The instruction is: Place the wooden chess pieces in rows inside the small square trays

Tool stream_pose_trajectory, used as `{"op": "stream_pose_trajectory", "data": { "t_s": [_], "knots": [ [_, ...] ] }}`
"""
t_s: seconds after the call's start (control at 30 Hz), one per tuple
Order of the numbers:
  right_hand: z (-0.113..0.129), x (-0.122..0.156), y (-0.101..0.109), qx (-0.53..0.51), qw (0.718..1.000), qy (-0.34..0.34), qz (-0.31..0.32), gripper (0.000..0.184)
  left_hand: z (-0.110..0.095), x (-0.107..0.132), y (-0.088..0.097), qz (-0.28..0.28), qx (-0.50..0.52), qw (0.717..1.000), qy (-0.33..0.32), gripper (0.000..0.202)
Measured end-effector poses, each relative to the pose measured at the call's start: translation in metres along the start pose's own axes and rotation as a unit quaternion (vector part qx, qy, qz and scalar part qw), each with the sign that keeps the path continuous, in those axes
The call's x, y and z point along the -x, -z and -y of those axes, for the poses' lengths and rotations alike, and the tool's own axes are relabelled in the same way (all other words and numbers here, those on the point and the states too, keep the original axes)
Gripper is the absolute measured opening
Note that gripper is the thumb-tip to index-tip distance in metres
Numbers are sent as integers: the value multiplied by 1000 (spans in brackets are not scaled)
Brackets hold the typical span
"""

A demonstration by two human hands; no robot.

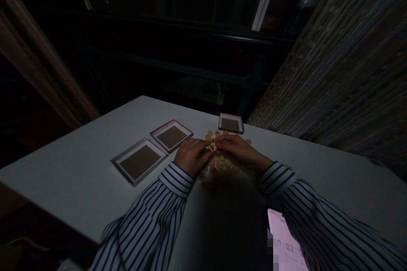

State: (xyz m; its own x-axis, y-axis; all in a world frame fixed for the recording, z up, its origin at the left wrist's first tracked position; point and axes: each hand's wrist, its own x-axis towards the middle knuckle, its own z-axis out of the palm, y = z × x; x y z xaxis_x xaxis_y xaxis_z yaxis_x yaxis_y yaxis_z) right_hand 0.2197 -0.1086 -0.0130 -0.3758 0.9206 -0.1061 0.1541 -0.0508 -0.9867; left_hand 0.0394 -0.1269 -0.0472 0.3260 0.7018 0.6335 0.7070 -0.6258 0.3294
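Between my two hands, above a loose pile of round wooden pieces, is one xiangqi piece (213, 147) with a dark character facing up. My left hand (193, 154) pinches it from the left with thumb and fingers. From the other side my right hand (238, 149) has its fingertips closed on the same piece. Under and around the hands lie several more xiangqi pieces (224, 164), some with red characters, others with blank faces or markings too dim to read. My hands cover part of the pile.
Two shallow box halves, one brown-rimmed (154, 131) and one grey-rimmed (122, 172), lie left of the pile. A smaller box part (231, 131) sits at the back edge of the white table (79, 169). A lit phone (284, 237) lies by my right forearm. Beaded curtains (330, 59) hang right.
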Motion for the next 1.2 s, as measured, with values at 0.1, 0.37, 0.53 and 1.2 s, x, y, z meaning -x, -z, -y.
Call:
{"op": "stream_pose_trajectory", "data": {
  "t_s": [0.1,0.37,0.53,1.2],
  "knots": [
    [-2,0,1,7,1000,8,-1,24,0,-1,1,5,33,999,10,25],
    [5,9,3,38,998,42,-4,26,-6,-2,-1,16,246,960,129,26],
    [11,17,2,99,990,102,-7,26,-9,-4,-6,14,477,838,264,37],
    [16,58,35,549,830,87,-51,27,-10,0,-12,52,453,831,318,39]
  ]
}}
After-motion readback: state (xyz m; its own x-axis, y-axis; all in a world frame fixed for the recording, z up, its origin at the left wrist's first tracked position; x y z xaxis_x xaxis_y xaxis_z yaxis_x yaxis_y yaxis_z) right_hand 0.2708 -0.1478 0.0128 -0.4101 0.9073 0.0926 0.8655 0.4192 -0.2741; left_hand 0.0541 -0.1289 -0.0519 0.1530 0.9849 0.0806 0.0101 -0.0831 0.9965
